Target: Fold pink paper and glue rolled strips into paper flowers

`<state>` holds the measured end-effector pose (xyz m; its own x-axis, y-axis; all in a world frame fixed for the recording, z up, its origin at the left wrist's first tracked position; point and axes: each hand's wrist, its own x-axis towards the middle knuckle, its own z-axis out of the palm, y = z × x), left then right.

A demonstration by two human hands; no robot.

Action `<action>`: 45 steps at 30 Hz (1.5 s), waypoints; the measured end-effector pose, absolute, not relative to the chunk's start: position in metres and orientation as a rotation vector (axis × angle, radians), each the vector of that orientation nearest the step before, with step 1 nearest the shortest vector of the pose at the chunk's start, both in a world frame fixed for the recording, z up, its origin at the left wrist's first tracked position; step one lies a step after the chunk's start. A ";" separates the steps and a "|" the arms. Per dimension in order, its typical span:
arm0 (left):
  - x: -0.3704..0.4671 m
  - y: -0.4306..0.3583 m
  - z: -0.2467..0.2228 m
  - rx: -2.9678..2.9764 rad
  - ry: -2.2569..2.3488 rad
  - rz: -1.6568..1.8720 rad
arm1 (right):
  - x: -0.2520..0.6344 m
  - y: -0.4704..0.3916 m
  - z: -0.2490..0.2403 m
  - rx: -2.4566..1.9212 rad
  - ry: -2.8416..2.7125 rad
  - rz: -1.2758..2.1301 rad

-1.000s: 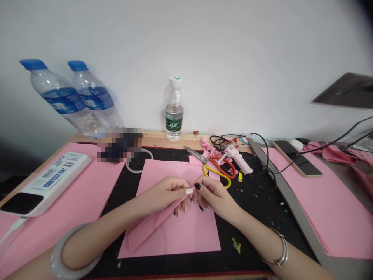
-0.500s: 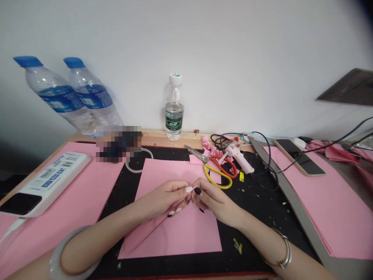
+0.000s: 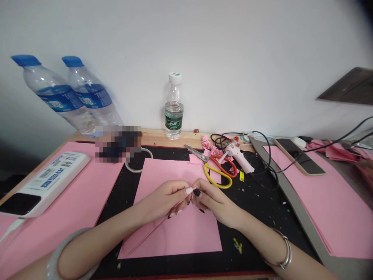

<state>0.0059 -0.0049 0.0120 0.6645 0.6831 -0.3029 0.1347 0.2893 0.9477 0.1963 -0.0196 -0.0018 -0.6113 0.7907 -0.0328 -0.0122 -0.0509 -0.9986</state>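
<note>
My left hand (image 3: pixel 173 198) and my right hand (image 3: pixel 214 200) meet fingertip to fingertip over a pink paper sheet (image 3: pixel 189 237). Between the thumbs and fingers of both hands is pinched a thin pink paper strip (image 3: pixel 194 189). A long narrow part of what seems the same strip slants from under my left hand down to the sheet's lower left. The fingers hide most of the pinched end. Beyond my right hand lie scissors (image 3: pixel 218 184) with one yellow and one red handle, their blades pointing away to the left.
A pink glue gun (image 3: pixel 240 158), black cables and crumpled pink scraps (image 3: pixel 206 142) lie behind the scissors. Pink paper stacks flank the black mat (image 3: pixel 250 252); a phone (image 3: pixel 300 157) rests right, a white power bank (image 3: pixel 46 184) left. Bottles, including a small one (image 3: pixel 174 116), stand by the wall.
Both hands stay in nearly the same place with the pink strip between them. Only the fingertips shift very slightly.
</note>
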 end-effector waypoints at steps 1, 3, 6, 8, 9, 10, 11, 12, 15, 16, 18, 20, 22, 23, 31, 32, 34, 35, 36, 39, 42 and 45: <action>0.006 -0.006 0.014 1.296 0.825 0.423 | 0.196 -0.020 -0.001 -0.835 -1.634 1.722; 0.005 -0.009 0.017 1.410 0.882 0.432 | 0.196 -0.020 0.000 -0.836 -1.644 1.712; 0.004 -0.013 0.021 1.570 0.956 0.432 | 0.195 -0.021 0.002 -0.857 -1.663 1.701; 0.003 -0.015 0.022 1.644 0.974 0.420 | 0.195 -0.022 0.003 -0.871 -1.678 1.689; 0.002 -0.015 0.022 1.672 0.973 0.417 | 0.195 -0.022 0.004 -0.875 -1.684 1.682; 0.002 -0.016 0.022 1.694 0.967 0.415 | 0.195 -0.023 0.004 -0.876 -1.689 1.678; 0.001 -0.016 0.022 1.708 0.958 0.414 | 0.195 -0.023 0.004 -0.877 -1.690 1.676; 0.001 -0.016 0.022 1.714 0.950 0.411 | 0.195 -0.024 0.004 -0.877 -1.688 1.679; -0.001 -0.015 0.022 1.693 0.930 0.393 | 0.194 -0.025 0.003 -0.869 -1.669 1.690; -0.001 -0.015 0.022 1.678 0.923 0.388 | 0.193 -0.026 0.002 -0.863 -1.661 1.691; -0.001 -0.015 0.022 1.645 0.908 0.378 | 0.192 -0.027 0.002 -0.855 -1.648 1.693; -0.002 -0.015 0.022 1.620 0.894 0.376 | 0.191 -0.028 0.002 -0.851 -1.634 1.702; -0.002 -0.015 0.022 1.592 0.875 0.377 | 0.191 -0.028 0.002 -0.858 -1.615 1.715; -0.002 -0.014 0.022 1.566 0.864 0.376 | 0.191 -0.028 0.003 -0.862 -1.603 1.722; 0.003 -0.012 0.020 1.332 0.814 0.372 | 0.195 -0.025 0.003 -0.858 -1.541 1.780; 0.004 -0.013 0.021 1.335 0.815 0.374 | 0.195 -0.024 0.002 -0.859 -1.538 1.786; 0.004 -0.015 0.021 1.352 0.829 0.384 | 0.194 -0.025 0.001 -0.867 -1.534 1.785; 0.005 -0.016 0.020 1.366 0.840 0.391 | 0.194 -0.025 0.001 -0.879 -1.533 1.780; 0.005 -0.017 0.020 1.381 0.851 0.397 | 0.193 -0.025 0.002 -0.892 -1.533 1.773; 0.005 -0.019 0.018 1.441 0.882 0.414 | 0.191 -0.026 0.004 -0.920 -1.515 1.768; 0.005 -0.020 0.017 1.504 0.902 0.423 | 0.191 -0.026 0.006 -0.915 -1.504 1.777; 0.004 -0.020 0.017 1.526 0.903 0.428 | 0.191 -0.026 0.005 -0.908 -1.522 1.769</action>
